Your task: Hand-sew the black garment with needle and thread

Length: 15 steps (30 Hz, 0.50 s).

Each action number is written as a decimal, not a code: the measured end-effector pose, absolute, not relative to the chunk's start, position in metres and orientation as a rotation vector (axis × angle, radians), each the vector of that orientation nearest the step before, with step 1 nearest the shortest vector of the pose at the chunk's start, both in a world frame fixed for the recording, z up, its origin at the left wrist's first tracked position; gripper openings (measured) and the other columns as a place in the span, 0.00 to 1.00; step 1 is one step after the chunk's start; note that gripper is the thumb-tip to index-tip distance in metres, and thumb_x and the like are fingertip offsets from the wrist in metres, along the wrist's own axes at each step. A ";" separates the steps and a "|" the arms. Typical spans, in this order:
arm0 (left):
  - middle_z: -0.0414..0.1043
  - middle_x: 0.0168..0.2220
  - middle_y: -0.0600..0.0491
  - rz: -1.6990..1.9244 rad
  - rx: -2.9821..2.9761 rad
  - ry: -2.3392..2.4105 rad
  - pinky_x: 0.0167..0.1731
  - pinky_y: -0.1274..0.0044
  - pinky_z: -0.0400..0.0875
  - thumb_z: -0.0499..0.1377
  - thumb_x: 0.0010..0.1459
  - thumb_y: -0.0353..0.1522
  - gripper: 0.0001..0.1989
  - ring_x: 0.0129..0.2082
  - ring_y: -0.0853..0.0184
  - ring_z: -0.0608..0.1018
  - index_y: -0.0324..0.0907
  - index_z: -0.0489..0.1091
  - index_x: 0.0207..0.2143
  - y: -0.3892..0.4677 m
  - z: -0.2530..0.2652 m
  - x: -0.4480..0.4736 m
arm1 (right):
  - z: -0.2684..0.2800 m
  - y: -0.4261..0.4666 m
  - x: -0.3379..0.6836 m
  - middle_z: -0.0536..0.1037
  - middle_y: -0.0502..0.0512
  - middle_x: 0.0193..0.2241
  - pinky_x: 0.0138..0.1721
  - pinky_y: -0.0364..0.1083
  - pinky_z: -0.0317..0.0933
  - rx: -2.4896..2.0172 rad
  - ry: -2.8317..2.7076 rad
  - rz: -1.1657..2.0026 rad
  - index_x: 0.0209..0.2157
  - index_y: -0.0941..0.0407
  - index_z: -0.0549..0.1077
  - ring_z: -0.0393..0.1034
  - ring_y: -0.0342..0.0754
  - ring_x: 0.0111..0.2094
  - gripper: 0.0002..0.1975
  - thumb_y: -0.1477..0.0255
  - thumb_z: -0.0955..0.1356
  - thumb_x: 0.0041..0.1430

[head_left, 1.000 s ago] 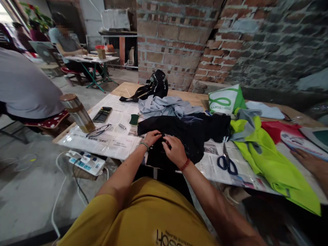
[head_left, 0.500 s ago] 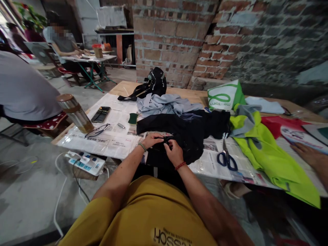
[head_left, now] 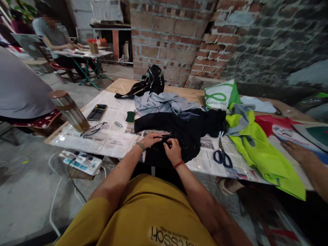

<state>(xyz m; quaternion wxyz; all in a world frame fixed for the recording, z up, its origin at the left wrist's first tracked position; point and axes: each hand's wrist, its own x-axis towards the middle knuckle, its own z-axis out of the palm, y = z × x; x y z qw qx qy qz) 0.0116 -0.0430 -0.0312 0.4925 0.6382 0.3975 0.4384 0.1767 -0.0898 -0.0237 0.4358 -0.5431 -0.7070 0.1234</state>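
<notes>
A black garment (head_left: 169, 121) lies bunched on the newspaper-covered table in front of me, partly over its near edge. My left hand (head_left: 150, 140) pinches a fold of it between thumb and fingers. Just to the right, my right hand (head_left: 173, 150) is closed in a pinch above the same cloth; whatever lies between its fingertips is too small to make out. A slight gap separates the two hands. Dark blue-handled scissors (head_left: 222, 159) rest to the right of the garment. A grey garment (head_left: 169, 102) is heaped behind it.
On the left stand a flask (head_left: 70, 111), a phone (head_left: 97, 112), glasses (head_left: 94, 129) and a green pad (head_left: 130, 117). A black bag (head_left: 153, 80) sits at the back. Rightward lie a neon-yellow garment (head_left: 258, 153) and another person's hand (head_left: 294, 150). A power strip (head_left: 83, 163) is below the left edge.
My right fingertips have drawn slightly apart from the left ones, lifting off the fold between them. The left hand keeps its pinch. The whole view has shifted a little.
</notes>
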 end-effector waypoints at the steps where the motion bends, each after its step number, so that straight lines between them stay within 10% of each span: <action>1: 0.76 0.35 0.50 1.057 1.546 0.967 0.45 0.71 0.65 0.63 0.45 0.35 0.12 0.37 0.65 0.74 0.38 0.75 0.33 -0.043 -0.031 0.012 | -0.023 -0.090 0.177 0.69 0.54 0.30 0.33 0.44 0.62 -1.349 -1.764 0.315 0.30 0.57 0.67 0.65 0.45 0.30 0.06 0.69 0.65 0.51; 9: 0.76 0.34 0.49 1.161 1.431 0.984 0.44 0.73 0.65 0.63 0.45 0.37 0.15 0.37 0.65 0.75 0.36 0.75 0.34 -0.047 -0.020 0.010 | -0.020 -0.095 0.178 0.70 0.57 0.34 0.35 0.46 0.62 -1.324 -1.745 0.303 0.39 0.58 0.69 0.65 0.46 0.30 0.13 0.68 0.64 0.53; 15: 0.76 0.32 0.49 1.123 1.413 1.058 0.41 0.75 0.67 0.63 0.45 0.36 0.13 0.37 0.64 0.74 0.35 0.75 0.32 -0.047 -0.017 0.011 | 0.088 -0.086 0.131 0.73 0.53 0.26 0.45 0.53 0.56 -1.150 -2.173 0.121 0.57 0.57 0.58 0.68 0.49 0.31 0.25 0.71 0.61 0.57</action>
